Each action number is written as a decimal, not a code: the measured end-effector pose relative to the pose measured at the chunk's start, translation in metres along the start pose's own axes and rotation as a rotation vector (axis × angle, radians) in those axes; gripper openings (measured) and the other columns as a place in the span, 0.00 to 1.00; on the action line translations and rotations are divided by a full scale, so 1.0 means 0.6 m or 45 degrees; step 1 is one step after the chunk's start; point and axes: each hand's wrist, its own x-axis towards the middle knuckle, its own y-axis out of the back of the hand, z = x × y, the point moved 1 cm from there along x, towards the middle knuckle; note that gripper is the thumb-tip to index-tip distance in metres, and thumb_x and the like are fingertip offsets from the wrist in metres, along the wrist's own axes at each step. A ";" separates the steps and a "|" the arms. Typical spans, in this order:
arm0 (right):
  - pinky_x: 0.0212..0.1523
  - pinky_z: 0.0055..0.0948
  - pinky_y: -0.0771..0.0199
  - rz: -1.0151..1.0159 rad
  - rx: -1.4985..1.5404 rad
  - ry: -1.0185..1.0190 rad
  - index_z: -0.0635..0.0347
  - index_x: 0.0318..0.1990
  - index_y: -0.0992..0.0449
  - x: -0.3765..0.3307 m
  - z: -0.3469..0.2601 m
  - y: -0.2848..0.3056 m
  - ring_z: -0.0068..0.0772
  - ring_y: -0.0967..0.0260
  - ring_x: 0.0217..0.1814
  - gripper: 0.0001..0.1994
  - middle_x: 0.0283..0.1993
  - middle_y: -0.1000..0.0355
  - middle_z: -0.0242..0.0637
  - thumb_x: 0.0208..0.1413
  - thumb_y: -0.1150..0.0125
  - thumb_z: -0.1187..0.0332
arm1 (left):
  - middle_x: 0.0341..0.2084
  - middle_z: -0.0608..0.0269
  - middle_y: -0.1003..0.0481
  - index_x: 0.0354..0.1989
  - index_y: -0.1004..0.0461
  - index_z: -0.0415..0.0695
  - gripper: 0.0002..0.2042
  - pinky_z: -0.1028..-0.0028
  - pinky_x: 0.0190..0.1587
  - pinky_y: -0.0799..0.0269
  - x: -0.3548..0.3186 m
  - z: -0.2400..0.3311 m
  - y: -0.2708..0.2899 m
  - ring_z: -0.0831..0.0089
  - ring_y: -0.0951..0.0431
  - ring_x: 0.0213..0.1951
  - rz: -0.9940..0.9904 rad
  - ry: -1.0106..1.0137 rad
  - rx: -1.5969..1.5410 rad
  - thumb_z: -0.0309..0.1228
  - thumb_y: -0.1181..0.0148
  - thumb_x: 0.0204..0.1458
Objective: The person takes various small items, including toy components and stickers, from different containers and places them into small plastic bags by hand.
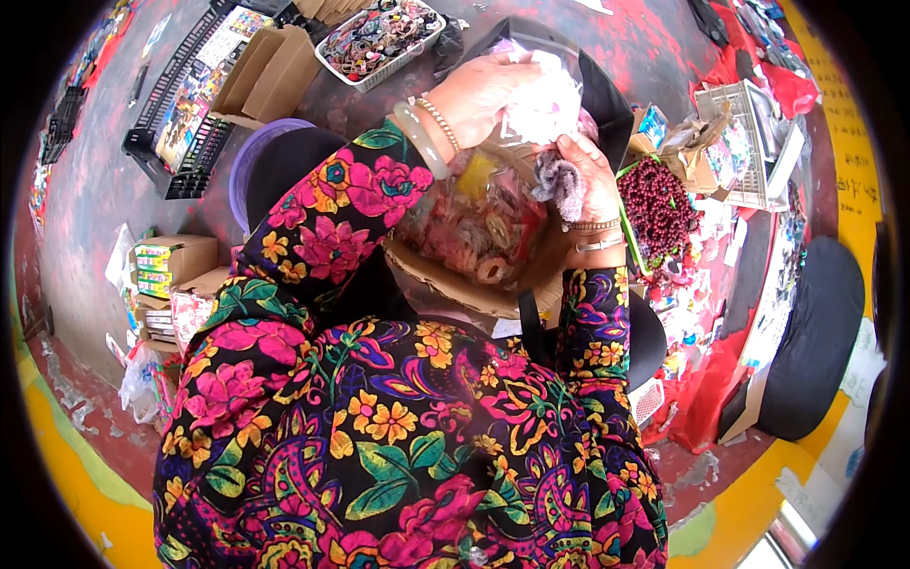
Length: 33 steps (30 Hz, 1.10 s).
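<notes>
The left hand (479, 95) grips the top of a clear plastic bag (493, 204), its fingers curled and pressed into the crumpled white plastic at the bag's mouth; a bead bracelet and a pale bangle sit on that wrist. The right hand (588, 175) is just beside it on the bag's right edge, fingers pinching a small fuzzy grey scrunchie (559, 185) against the plastic. The bag hangs upright between both hands in front of the person's chest, over an open cardboard box (455, 280), and is filled with pinkish and orange hair ties, with a yellow piece near the top. Both forearms wear floral sleeves in pink, yellow and green on black. To the right, near the right wrist, lies a tray of dark red beads (659, 204). Further up, a white basket (379, 38) holds mixed small accessories, beside a brown carton (270, 71) and black crates (185, 123) on the floor.
</notes>
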 end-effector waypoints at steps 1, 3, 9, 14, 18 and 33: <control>0.33 0.26 0.24 0.027 -0.001 -0.018 0.66 0.38 0.26 -0.009 0.000 0.011 0.29 0.27 0.30 0.08 0.31 0.26 0.42 0.55 0.46 0.71 | 0.41 0.67 0.27 0.46 0.30 0.43 0.13 0.76 0.47 0.33 0.005 0.005 -0.006 0.78 0.29 0.45 0.008 0.033 0.101 0.34 0.48 0.54; 0.33 0.27 0.25 0.015 0.012 -0.081 0.66 0.38 0.26 -0.016 0.026 0.041 0.30 0.27 0.30 0.08 0.32 0.26 0.41 0.55 0.47 0.72 | 0.46 0.63 0.29 0.49 0.31 0.44 0.15 0.70 0.54 0.39 -0.009 0.036 -0.006 0.73 0.31 0.49 0.208 -0.110 0.073 0.35 0.49 0.55; 0.43 0.21 0.33 -0.198 -1.204 -0.444 0.66 0.40 0.26 -0.003 0.209 0.164 0.23 0.33 0.38 0.10 0.35 0.28 0.34 0.54 0.46 0.70 | 0.46 0.61 0.29 0.48 0.32 0.41 0.15 0.68 0.54 0.40 -0.010 0.085 0.048 0.72 0.32 0.50 0.277 -0.328 -0.168 0.34 0.53 0.56; 0.45 0.28 0.34 -0.435 -1.623 -0.515 0.66 0.41 0.26 0.023 0.304 0.175 0.35 0.32 0.41 0.13 0.38 0.27 0.44 0.51 0.47 0.67 | 0.43 0.59 0.28 0.45 0.31 0.39 0.12 0.70 0.52 0.37 -0.023 0.082 0.027 0.70 0.30 0.48 0.130 -0.281 -0.134 0.31 0.52 0.55; 0.50 0.32 0.35 -0.027 -1.874 -0.353 0.65 0.44 0.27 0.036 0.332 0.185 0.45 0.32 0.47 0.16 0.44 0.28 0.50 0.50 0.48 0.65 | 0.45 0.57 0.29 0.47 0.32 0.40 0.14 0.69 0.53 0.38 -0.017 0.079 0.019 0.68 0.31 0.49 0.128 -0.283 0.022 0.33 0.51 0.55; 0.38 0.24 0.33 0.145 -1.426 -0.316 0.67 0.37 0.23 0.070 -0.113 0.201 0.25 0.32 0.35 0.10 0.33 0.26 0.36 0.48 0.43 0.71 | 0.48 0.46 0.31 0.47 0.33 0.33 0.15 0.64 0.57 0.40 -0.045 0.093 -0.001 0.61 0.32 0.53 0.150 -0.174 -0.072 0.29 0.57 0.56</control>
